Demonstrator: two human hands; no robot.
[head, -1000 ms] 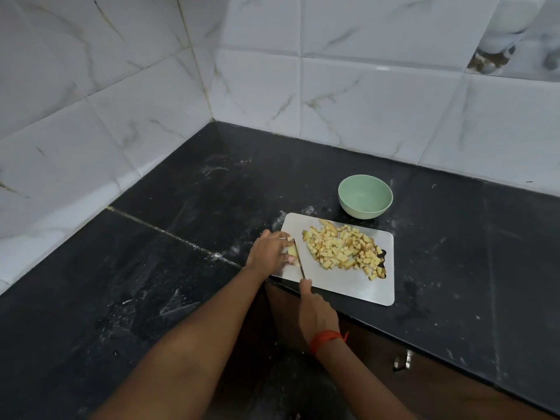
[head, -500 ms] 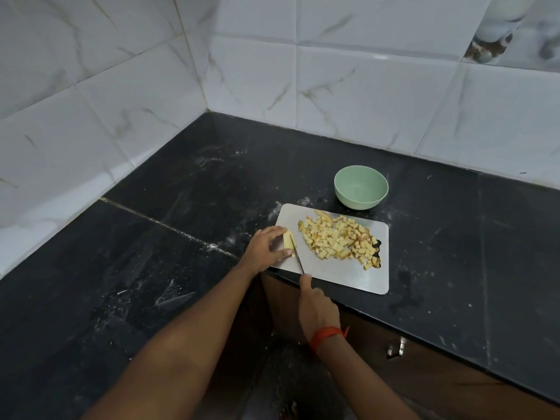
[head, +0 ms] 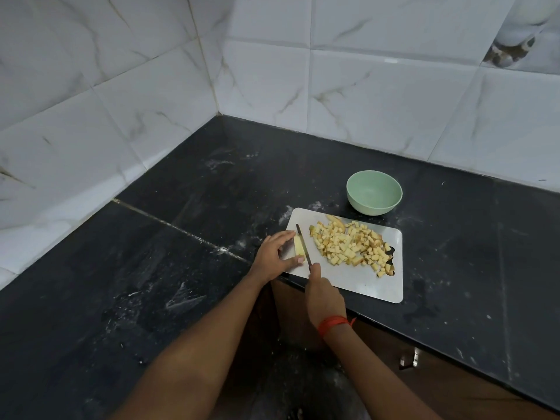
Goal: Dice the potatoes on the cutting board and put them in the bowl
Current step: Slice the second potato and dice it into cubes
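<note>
A white cutting board (head: 366, 281) lies on the black counter near its front edge. On it sits a heap of diced potato (head: 348, 247). At the board's left end my left hand (head: 277, 254) holds a pale potato piece (head: 299, 247) between fingers and thumb. My right hand (head: 322, 295) grips a knife (head: 303, 245), its blade lying along the right side of that piece. A pale green bowl (head: 374, 192) stands just behind the board; it looks empty.
The black stone counter (head: 169, 268) runs into a corner of white marble-look wall tiles (head: 378, 95). Its front edge passes under the board, with brown cabinet fronts and a metal handle (head: 407, 360) below. White dust marks the counter.
My left hand has turned the potato piece and spread around it. The knife has shifted so that its blade lies along the piece's right side. The camera has tilted slightly.
</note>
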